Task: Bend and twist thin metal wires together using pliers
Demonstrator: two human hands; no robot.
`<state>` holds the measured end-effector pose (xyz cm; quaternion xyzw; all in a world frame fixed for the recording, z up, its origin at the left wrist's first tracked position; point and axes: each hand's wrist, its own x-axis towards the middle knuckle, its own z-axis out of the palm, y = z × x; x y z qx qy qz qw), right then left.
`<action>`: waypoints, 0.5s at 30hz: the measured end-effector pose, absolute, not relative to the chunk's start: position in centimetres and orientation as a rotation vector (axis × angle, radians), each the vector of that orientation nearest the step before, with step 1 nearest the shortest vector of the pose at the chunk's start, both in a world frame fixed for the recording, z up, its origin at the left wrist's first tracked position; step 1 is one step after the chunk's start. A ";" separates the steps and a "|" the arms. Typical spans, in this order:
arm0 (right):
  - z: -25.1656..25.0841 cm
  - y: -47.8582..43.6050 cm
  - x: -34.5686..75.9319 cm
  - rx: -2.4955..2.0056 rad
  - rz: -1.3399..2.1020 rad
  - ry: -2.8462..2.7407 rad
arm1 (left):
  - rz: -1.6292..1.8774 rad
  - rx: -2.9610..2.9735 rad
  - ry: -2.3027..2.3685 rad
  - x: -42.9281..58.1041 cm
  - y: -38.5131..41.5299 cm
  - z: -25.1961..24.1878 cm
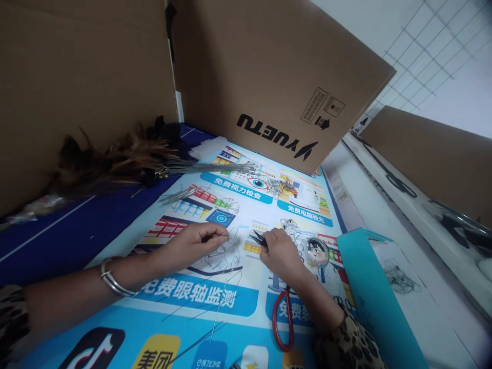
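My left hand (203, 241) is closed in a pinch near the middle of the printed sheet (246, 230); a thin wire loop shows beside its fingertips, but what it grips is too small to make out. Just to the right, my right hand (280, 251) is wrapped round small dark pliers (258, 238), their pointed jaws apart and facing my left hand. Scissors with red handles (283, 320) lie below my right hand. Fine loose wires (219, 307) are spread on the sheet below my left hand.
Large cardboard panels (269, 66) stand behind. Brown feathers (115, 154) and a wire bundle (207, 167) lie at the back left. Tangled wire (292, 228) and a round clear dish (317, 252) are right of my hands. A teal box (369, 287) stands at the right edge.
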<state>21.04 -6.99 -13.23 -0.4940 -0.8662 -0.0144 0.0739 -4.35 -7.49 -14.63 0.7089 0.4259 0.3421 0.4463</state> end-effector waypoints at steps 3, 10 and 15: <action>-11.9 -7.1 21.0 -1.440 0.092 -2.445 | 0.857 1.766 1.038 -4.3 -7.5 -14.7; -9.3 -8.8 20.2 -1.149 0.557 -1.893 | 0.866 1.793 1.023 -4.1 -7.6 -14.4; -12.3 -8.5 19.8 -1.159 0.709 -1.696 | 0.891 1.826 1.015 -4.1 -7.5 -14.7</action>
